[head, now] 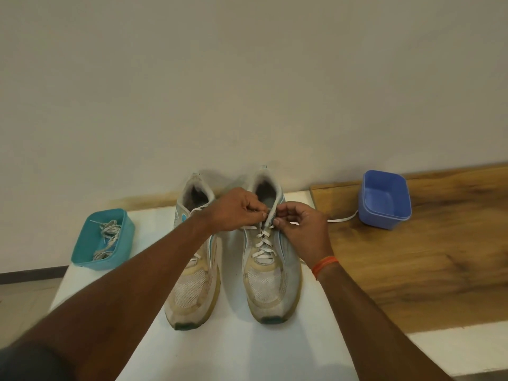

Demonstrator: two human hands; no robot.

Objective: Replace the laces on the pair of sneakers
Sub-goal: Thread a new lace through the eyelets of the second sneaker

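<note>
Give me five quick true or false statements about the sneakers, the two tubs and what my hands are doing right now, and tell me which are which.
1. Both hands work at the top of the right sneaker. True: left hand and right hand pinch its white lace.
2. The teal tub holds old laces. True.
3. The blue tub is full of laces. False: nothing shows inside it.
4. The sneakers' toes point at the wall. False: the heels are at the wall.
5. The right wrist wears an orange band. True.
</note>
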